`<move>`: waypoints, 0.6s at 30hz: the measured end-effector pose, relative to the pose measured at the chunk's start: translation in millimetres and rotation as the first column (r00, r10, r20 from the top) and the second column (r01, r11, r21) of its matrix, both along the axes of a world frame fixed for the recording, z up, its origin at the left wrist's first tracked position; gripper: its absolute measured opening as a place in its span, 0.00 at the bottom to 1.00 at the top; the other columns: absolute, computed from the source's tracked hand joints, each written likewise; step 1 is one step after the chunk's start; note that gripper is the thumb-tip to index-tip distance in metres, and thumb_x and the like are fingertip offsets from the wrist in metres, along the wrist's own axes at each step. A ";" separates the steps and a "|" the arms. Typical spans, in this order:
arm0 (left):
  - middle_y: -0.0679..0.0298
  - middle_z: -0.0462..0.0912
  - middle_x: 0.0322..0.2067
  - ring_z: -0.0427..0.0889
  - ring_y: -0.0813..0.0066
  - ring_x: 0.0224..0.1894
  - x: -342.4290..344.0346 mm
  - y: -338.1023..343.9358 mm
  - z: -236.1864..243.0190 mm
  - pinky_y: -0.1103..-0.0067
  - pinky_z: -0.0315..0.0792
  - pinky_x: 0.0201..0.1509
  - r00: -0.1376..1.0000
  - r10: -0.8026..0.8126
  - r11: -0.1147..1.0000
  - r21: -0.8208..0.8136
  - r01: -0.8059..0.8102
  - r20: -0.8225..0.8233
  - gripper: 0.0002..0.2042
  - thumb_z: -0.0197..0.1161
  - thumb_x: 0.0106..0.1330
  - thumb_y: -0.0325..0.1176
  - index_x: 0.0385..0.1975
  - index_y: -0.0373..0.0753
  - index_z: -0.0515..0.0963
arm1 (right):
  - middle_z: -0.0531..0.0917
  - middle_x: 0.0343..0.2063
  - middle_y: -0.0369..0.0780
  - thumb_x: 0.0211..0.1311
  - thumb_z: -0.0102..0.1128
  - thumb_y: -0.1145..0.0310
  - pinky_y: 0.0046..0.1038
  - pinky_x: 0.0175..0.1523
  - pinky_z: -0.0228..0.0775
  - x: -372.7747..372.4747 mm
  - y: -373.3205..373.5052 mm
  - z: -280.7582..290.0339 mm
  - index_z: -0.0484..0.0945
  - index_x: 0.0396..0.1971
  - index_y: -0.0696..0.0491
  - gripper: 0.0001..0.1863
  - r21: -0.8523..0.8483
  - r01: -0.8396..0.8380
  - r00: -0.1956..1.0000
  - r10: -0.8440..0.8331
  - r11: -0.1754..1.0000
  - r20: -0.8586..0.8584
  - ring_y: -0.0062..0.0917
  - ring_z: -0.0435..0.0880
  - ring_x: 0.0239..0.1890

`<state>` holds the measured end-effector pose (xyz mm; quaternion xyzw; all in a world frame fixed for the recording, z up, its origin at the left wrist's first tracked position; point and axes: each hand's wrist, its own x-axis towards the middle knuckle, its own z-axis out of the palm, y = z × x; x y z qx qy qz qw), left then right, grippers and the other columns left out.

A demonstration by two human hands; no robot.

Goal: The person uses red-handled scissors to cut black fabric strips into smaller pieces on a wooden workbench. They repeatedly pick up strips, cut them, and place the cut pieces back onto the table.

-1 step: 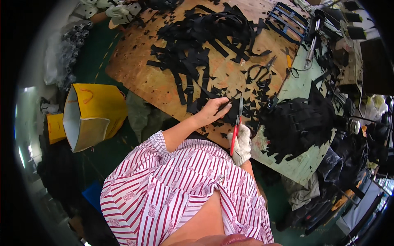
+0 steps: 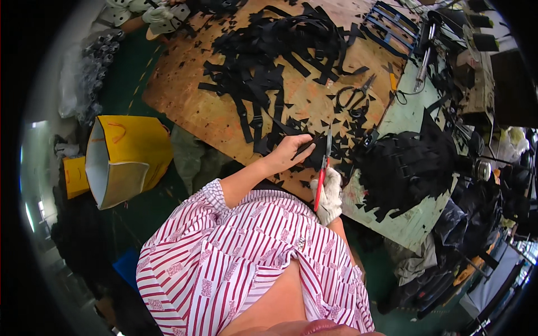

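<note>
My bare left hand is closed on a black webbing strap at the near edge of the wooden tabletop. My right hand, in a white knit glove, grips scissors with red handles. Their silver blades point away from me, just right of the strap; whether they touch it I cannot tell. Small black triangular offcuts lie scattered around the blades. Beyond my left hand, a tangled heap of black straps with buckles spreads over the wood.
Rightward, another black strap pile rests on a pale green surface. Black-handled scissors and a yellow-handled tool lie farther off, near a blue rack. A yellow open-topped container stands left. Another person's gloved hand shows top left.
</note>
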<state>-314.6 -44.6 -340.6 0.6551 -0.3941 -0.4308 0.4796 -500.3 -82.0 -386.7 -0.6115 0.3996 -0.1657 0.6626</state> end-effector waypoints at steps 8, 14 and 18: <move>0.71 0.64 0.14 0.64 0.87 0.18 -0.3 -2.5 -10.8 0.84 0.59 0.23 0.996 0.028 1.000 0.009 -0.027 -0.081 0.11 0.51 0.68 0.32 0.23 0.36 0.67 | 0.68 0.24 0.31 0.57 0.54 0.68 0.14 0.19 0.61 2.1 1.9 8.2 0.61 0.45 0.53 0.18 0.326 0.064 0.998 -0.053 0.943 -0.041 0.11 0.66 0.17; 0.72 0.64 0.14 0.64 0.87 0.18 3.2 2.2 -15.5 0.84 0.59 0.23 0.998 -0.008 1.000 -0.026 0.009 0.065 0.11 0.50 0.68 0.33 0.24 0.35 0.67 | 0.67 0.22 0.31 0.57 0.53 0.68 0.14 0.16 0.59 3.6 -7.4 7.1 0.60 0.44 0.53 0.17 0.449 -0.041 0.999 0.043 0.893 0.005 0.12 0.65 0.15; 0.72 0.63 0.15 0.64 0.88 0.18 1.5 4.6 -9.1 0.85 0.59 0.23 1.000 -0.024 0.999 0.034 0.025 -0.018 0.10 0.51 0.68 0.33 0.25 0.36 0.67 | 0.68 0.22 0.31 0.57 0.52 0.70 0.15 0.15 0.58 5.1 -2.8 6.6 0.61 0.45 0.52 0.17 0.403 0.038 0.997 -0.060 0.915 0.042 0.13 0.65 0.14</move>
